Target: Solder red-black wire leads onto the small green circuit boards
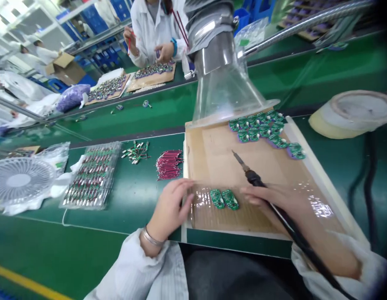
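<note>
Circuit boards point(224, 199) beside left hand point(170, 207), soldering iron point(255, 178) in right hand point(274, 198)

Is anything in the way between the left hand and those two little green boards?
Nothing tall is in the way. The left hand is at the edge of the cardboard tray, right beside the two green circuit boards. Only a flat, clear plastic sheet lies between them. The right hand and soldering iron are on the boards' other side.

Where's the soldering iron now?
Head view: the soldering iron sits in the right hand, tip over the cardboard sheet between green circuit boards.
</note>
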Demonstrator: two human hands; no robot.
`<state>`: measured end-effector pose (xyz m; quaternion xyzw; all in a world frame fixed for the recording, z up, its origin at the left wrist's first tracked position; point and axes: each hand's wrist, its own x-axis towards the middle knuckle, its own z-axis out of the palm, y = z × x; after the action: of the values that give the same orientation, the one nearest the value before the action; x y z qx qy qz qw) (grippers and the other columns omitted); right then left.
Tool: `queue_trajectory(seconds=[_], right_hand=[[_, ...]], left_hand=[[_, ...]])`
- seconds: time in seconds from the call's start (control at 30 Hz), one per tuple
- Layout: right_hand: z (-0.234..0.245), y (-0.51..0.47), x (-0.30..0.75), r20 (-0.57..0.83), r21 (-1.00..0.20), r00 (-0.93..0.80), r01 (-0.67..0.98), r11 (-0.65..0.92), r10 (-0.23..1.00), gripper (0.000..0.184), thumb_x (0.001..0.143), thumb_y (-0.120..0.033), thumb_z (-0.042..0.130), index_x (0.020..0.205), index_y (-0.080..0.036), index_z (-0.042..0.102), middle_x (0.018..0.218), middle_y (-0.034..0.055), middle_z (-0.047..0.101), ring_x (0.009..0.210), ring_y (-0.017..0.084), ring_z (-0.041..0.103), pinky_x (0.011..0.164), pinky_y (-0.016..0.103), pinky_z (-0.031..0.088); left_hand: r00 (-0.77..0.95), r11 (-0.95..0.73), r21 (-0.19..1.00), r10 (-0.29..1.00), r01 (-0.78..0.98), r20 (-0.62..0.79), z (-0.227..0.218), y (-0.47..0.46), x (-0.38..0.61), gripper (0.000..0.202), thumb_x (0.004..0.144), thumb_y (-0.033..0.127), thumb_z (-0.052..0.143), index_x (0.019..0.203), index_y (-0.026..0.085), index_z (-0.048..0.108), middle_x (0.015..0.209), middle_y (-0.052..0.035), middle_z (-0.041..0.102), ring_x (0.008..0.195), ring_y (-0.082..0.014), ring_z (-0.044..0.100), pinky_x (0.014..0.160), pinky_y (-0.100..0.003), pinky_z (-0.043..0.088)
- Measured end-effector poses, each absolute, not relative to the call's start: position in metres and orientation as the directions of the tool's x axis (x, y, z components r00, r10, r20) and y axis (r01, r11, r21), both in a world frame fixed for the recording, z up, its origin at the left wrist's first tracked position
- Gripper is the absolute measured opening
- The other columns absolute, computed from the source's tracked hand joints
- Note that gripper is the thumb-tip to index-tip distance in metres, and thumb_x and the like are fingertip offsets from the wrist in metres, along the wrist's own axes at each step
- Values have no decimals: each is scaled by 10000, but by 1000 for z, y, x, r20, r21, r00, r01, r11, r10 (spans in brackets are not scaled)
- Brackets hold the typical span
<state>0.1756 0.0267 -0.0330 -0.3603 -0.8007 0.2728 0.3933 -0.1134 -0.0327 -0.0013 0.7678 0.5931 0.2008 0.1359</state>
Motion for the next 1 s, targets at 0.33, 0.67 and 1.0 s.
queue_trajectory(seconds=[0.33, 0.67, 1.0], right_hand=[[-57, 31, 157, 430, -474, -636, 444, 760, 640, 281, 856, -251, 657, 1127, -309, 615, 1191, 46, 684, 1087, 280, 647, 891, 480, 551], [-41, 34, 155, 376, -447, -711, 423, 788, 594, 259, 868, -260, 660, 1118, -289, 600, 1143, 41, 696, 1061, 242, 646, 882, 426, 536], [-26, 31, 155, 387, -408, -685, 474, 781, 618, 266, 829, -233, 684, 1084, -252, 610, 1117, 52, 712, 1082, 264, 630, 942, 447, 489]], left_hand=[[-45, 23, 221, 994, 975, 98, -17, -9, -171, 103, 893, 168, 545, 829, 193, 623, 919, -83, 650, 867, -248, 559, 817, -412, 475], [-7, -29, 233, 988, 972, 151, -21, -10, -173, 219, 953, 216, 454, 1026, 189, 658, 963, -90, 673, 906, -247, 573, 845, -397, 462], [-52, -8, 509, 993, 861, 103, 7, -16, -143, 100, 929, 228, 514, 867, 188, 583, 848, -20, 637, 809, -165, 591, 775, -306, 474]])
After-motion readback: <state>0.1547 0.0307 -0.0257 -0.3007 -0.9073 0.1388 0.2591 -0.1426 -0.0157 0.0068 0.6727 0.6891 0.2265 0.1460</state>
